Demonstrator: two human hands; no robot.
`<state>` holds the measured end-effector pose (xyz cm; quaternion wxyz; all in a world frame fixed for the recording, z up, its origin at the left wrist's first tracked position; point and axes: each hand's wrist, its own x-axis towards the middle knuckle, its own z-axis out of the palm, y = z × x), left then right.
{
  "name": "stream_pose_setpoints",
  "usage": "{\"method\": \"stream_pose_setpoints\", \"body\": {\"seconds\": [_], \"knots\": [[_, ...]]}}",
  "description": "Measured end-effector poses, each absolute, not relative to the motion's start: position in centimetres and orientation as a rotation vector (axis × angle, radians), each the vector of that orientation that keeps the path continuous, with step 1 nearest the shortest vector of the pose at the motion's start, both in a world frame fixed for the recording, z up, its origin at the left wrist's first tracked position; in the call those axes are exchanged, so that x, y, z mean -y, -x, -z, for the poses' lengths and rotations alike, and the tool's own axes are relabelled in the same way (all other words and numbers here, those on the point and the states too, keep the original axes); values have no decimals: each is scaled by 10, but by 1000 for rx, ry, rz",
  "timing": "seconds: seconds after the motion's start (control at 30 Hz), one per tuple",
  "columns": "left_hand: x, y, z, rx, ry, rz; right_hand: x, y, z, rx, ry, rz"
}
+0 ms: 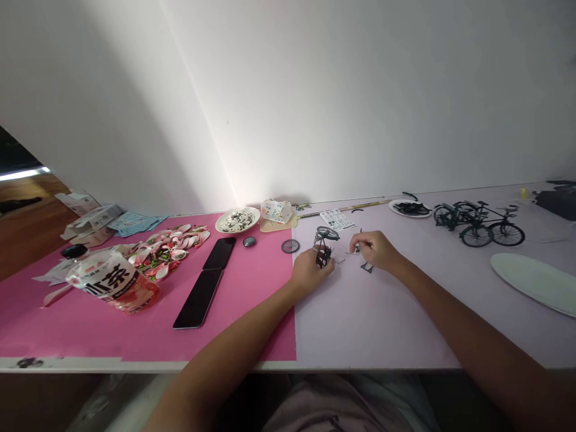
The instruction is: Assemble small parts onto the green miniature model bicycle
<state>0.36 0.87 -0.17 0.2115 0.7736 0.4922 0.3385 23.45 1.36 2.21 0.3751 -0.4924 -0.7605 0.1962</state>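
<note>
My left hand [309, 270] is closed around a small dark model bicycle frame with one wheel [324, 245], holding it upright on the pale table. My right hand [376, 249] is closed in a pinch on a tiny dark part [357, 246] just right of the frame. A loose small wheel [290, 245] lies to the left, on the pink mat's edge. A small black frame piece [367, 267] lies by my right wrist. A printed sheet [337, 219] lies behind the model.
Finished model bicycles [479, 223] stand at the back right, near a plate of black parts [409, 208] and a white plate [533, 279]. On the pink mat [135, 336] are two phones [207, 281], a bottle [112, 283], a bowl [237, 219] and scattered wrappers [168, 247].
</note>
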Motion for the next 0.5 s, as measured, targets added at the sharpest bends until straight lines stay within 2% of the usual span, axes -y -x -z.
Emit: {"method": "stream_pose_setpoints", "body": {"seconds": [0.23,0.5], "knots": [[-9,-3,2,-1353,-2116,-949,-14,-233,-23,1971,1397,-434],[-21,-3,7,-1323,-1881,-1128,-24,-205,5,2093,1511,-201]]}}
